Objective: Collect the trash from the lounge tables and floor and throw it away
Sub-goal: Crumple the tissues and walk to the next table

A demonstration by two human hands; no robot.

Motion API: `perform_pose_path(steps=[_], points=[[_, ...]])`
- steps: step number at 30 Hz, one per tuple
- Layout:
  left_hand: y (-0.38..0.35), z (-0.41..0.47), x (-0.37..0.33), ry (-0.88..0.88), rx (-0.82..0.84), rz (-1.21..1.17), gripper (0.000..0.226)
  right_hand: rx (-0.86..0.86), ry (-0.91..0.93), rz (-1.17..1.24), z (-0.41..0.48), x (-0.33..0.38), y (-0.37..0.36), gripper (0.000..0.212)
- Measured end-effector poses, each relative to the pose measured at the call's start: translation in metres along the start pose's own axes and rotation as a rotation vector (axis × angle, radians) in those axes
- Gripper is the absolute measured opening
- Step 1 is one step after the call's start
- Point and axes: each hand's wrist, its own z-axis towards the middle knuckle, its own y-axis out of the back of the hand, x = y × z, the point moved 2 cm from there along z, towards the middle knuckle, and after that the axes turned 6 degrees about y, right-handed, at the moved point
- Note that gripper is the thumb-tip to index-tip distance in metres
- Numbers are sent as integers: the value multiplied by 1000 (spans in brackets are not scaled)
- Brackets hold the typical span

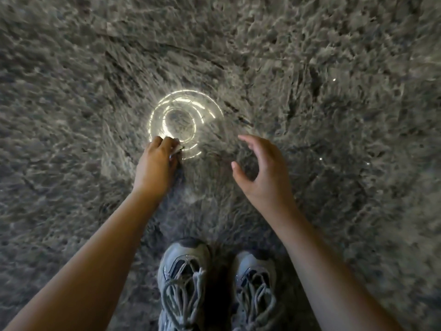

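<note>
Evidently the near rim of a clear plastic cup [181,118] is pinched by the fingers [167,142] of the left hand [156,166], which are curled together upon it. A small pale scrap [178,149] is seen at those fingertips, though what it is cannot be told. Just beyond the left fingers the cup is set on the shaggy grey carpet [334,68], apparently mouth-up, and is seen only as glinting concentric rings. To the right of it, near but not touching, the right hand [265,173] is held with its fingers [247,139] apart and loosely curved, nothing in them. Behind both hands a pair of grey laced trainers [183,271] is planted on the carpet. The cup is judged to be light, thin-walled, easily crushed and smooth enough to slip from a pinch. A hold around the wall is therefore advised over a one-edge pinch, and dregs should be allowed for when it is tilted.
</note>
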Motion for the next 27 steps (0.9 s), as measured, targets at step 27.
perform_pose_path(steps=[27], points=[[279,-227,-448,-864,300,-178,13,-659,-368,129,-109,199,398,21]])
